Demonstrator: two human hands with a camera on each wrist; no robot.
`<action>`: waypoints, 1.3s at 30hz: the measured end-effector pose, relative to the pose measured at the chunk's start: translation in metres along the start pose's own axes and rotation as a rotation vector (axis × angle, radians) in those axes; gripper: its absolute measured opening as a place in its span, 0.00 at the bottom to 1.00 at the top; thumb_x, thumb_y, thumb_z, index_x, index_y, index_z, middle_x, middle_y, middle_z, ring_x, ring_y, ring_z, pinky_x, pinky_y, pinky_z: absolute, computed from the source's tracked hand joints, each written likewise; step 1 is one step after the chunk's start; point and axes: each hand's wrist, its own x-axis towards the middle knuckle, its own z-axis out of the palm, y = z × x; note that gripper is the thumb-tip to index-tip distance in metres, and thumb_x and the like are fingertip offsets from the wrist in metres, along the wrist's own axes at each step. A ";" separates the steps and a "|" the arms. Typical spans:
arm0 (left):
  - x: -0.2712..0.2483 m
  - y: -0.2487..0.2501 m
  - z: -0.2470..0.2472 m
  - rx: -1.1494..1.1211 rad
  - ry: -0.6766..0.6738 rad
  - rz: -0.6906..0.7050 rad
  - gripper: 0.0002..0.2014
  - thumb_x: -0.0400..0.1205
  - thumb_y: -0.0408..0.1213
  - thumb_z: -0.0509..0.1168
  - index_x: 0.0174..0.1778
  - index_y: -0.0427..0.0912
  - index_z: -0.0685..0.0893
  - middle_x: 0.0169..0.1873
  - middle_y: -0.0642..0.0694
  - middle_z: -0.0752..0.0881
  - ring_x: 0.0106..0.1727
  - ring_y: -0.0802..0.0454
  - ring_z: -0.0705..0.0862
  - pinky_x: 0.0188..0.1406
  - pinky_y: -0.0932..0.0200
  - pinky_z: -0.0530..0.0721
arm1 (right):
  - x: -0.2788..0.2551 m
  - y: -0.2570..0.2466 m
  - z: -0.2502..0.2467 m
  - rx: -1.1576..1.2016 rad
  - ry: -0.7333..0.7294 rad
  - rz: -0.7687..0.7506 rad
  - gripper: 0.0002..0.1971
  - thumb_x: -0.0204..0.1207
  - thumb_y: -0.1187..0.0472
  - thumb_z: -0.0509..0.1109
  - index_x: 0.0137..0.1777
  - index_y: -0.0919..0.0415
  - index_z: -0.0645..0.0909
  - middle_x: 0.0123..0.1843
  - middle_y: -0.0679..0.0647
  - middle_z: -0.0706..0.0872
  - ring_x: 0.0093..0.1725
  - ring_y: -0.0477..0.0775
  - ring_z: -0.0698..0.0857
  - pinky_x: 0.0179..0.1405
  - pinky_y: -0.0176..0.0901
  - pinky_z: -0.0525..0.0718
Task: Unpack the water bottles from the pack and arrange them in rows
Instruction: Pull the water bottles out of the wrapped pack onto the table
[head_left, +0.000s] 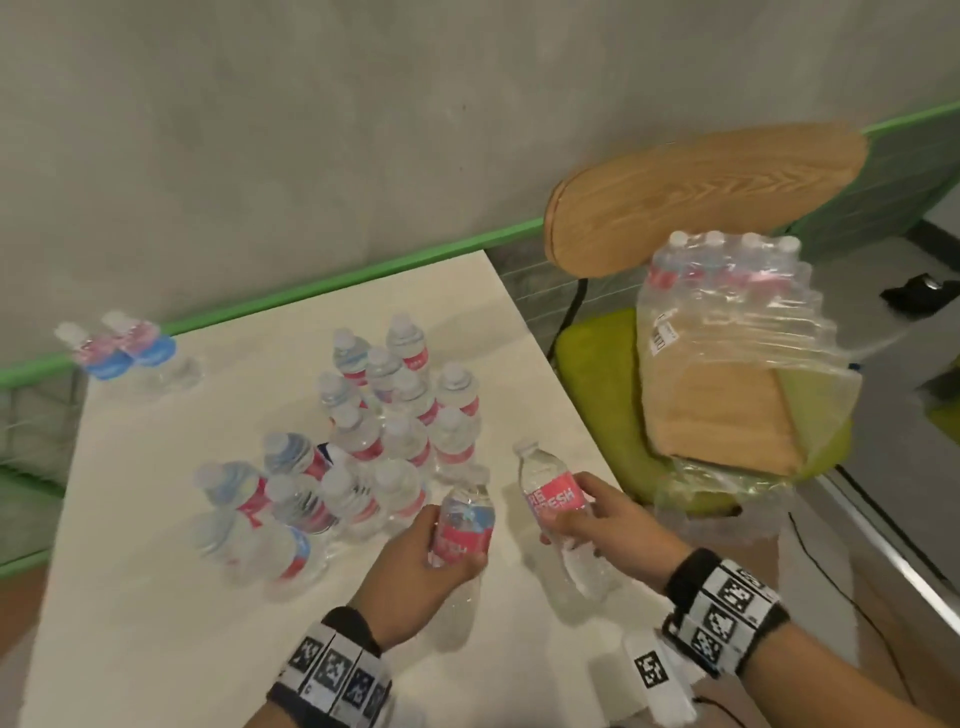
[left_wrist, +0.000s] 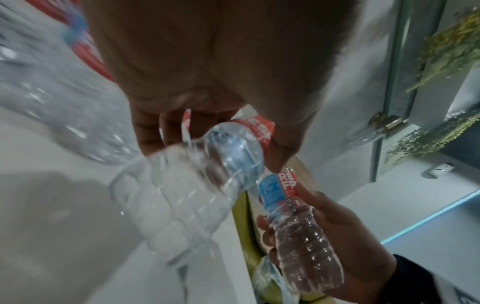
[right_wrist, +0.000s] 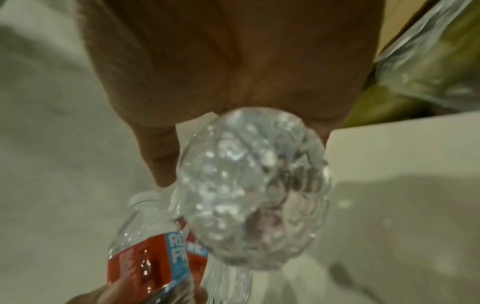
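My left hand (head_left: 441, 545) grips a clear water bottle (head_left: 466, 514) with a pink and blue label, held over the white table (head_left: 156, 571) near its front. My right hand (head_left: 571, 512) grips a second bottle (head_left: 551, 496) by its pink label, tilted with the cap pointing away, just to the right. Several unpacked bottles (head_left: 384, 415) stand clustered mid-table; some at the left of the cluster lean. The torn plastic pack (head_left: 727, 312) holds several more bottles on the chair. In the left wrist view my fingers (left_wrist: 150, 142) wrap the left bottle (left_wrist: 207, 164). The right bottle (right_wrist: 254, 185) shows base-on.
Two bottles (head_left: 119, 348) stand apart at the table's far left corner. A wooden-backed chair (head_left: 701, 192) with a green seat stands right of the table, under the pack and a brown cardboard tray (head_left: 717, 415). A grey wall with a green rail runs behind.
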 end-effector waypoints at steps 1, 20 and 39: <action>-0.005 -0.008 -0.004 -0.007 0.022 0.003 0.22 0.73 0.55 0.74 0.62 0.60 0.77 0.51 0.61 0.88 0.50 0.68 0.86 0.53 0.63 0.83 | 0.005 -0.002 0.011 -0.046 -0.017 -0.022 0.18 0.74 0.56 0.77 0.61 0.54 0.79 0.51 0.54 0.91 0.42 0.47 0.89 0.35 0.30 0.81; -0.005 -0.095 -0.023 -0.062 0.456 0.010 0.29 0.75 0.40 0.74 0.70 0.56 0.72 0.62 0.57 0.76 0.62 0.57 0.79 0.64 0.52 0.83 | 0.063 -0.018 0.120 -0.334 0.212 -0.243 0.34 0.62 0.62 0.84 0.68 0.47 0.76 0.54 0.38 0.82 0.48 0.38 0.82 0.54 0.38 0.84; 0.017 -0.089 -0.015 -0.189 0.575 -0.048 0.27 0.72 0.39 0.78 0.59 0.54 0.68 0.58 0.53 0.79 0.56 0.54 0.83 0.56 0.51 0.88 | 0.078 -0.013 0.123 -0.287 0.325 -0.215 0.29 0.64 0.58 0.84 0.58 0.49 0.71 0.52 0.43 0.83 0.43 0.39 0.84 0.38 0.32 0.79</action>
